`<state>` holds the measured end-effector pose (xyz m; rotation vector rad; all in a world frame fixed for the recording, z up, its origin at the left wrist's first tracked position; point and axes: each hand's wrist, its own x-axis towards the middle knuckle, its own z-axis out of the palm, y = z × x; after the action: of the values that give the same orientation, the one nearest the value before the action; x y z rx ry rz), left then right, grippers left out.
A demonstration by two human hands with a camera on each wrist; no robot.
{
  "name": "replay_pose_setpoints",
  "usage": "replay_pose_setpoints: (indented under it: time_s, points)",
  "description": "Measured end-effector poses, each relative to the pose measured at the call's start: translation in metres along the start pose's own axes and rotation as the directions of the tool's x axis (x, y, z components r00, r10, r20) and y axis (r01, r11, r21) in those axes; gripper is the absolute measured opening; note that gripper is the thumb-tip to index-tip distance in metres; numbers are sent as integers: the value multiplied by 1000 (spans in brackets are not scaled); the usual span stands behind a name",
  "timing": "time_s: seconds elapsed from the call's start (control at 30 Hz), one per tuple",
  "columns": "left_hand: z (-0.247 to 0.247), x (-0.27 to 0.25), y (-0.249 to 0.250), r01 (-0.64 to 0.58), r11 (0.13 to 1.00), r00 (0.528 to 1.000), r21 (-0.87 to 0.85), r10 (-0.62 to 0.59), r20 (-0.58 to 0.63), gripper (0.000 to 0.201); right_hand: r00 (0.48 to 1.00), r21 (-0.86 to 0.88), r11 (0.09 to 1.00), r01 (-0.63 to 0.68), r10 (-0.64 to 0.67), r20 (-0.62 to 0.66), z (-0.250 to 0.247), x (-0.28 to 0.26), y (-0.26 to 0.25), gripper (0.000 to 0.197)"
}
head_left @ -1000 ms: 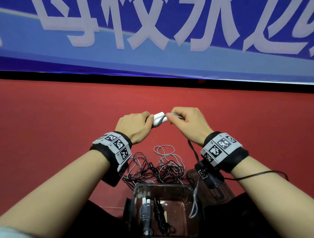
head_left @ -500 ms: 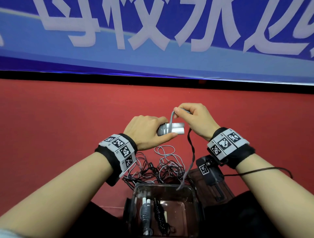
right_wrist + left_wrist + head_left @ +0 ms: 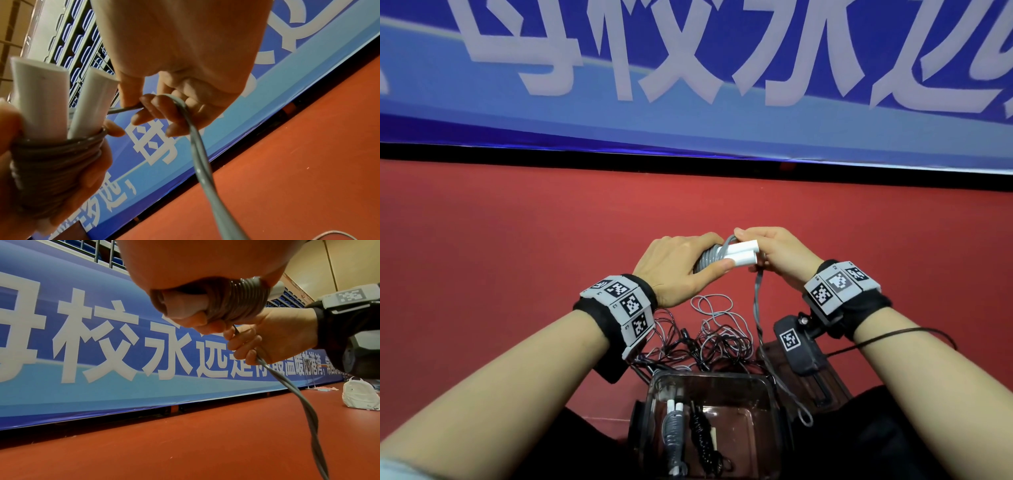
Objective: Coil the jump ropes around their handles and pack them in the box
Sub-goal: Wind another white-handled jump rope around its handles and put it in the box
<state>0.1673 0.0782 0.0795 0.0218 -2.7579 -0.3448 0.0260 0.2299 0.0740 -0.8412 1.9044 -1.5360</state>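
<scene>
Above the red floor (image 3: 517,274), your left hand (image 3: 678,267) wraps the paired white handles (image 3: 739,255) at their coiled end; your right hand (image 3: 780,253), just beside them, pinches the loose grey rope (image 3: 756,308) trailing down toward the clear box (image 3: 774,411).

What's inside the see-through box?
Inside the clear box lie two jump ropes already wound around their handles: a grey rope bundle with white handles and a black rope bundle. The near end of the box is cut off by the picture's edge.
</scene>
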Motion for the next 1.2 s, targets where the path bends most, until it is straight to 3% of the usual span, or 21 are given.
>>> replay_pose_setpoints:
  time_s: [0.2,0.37,0.5,0.7,0.9,1.03,1.2]
  points:
    - [6,2,-4,78,989,996,-122,-81,-23,66,998,39,997,-67,68,-11,19,1,5,33]
    - [10,4,-11,176,955,983,-240,-182,-3,57,998,-137,988,-69,67,-16,26,2,4,30]
    - [11,5,-15,248,939,965,-238,-260,-21,48,996,-205,977,-60,72,51,29,-1,4,29]
    - [9,9,-22,363,904,915,-227,-392,-96,52,995,-278,960,-35,60,80,20,-6,1,28]
    - [8,9,-33,504,857,856,-102,-512,-70,45,995,-419,903,93,-94,17,15,-12,-2,31]
    - [8,11,-36,569,821,822,-51,-569,2,47,961,-602,762,239,-273,36,18,-15,-3,27]
    - [12,9,-30,568,813,810,129,-580,87,51,917,-686,630,365,-369,150,32,-21,-10,27]
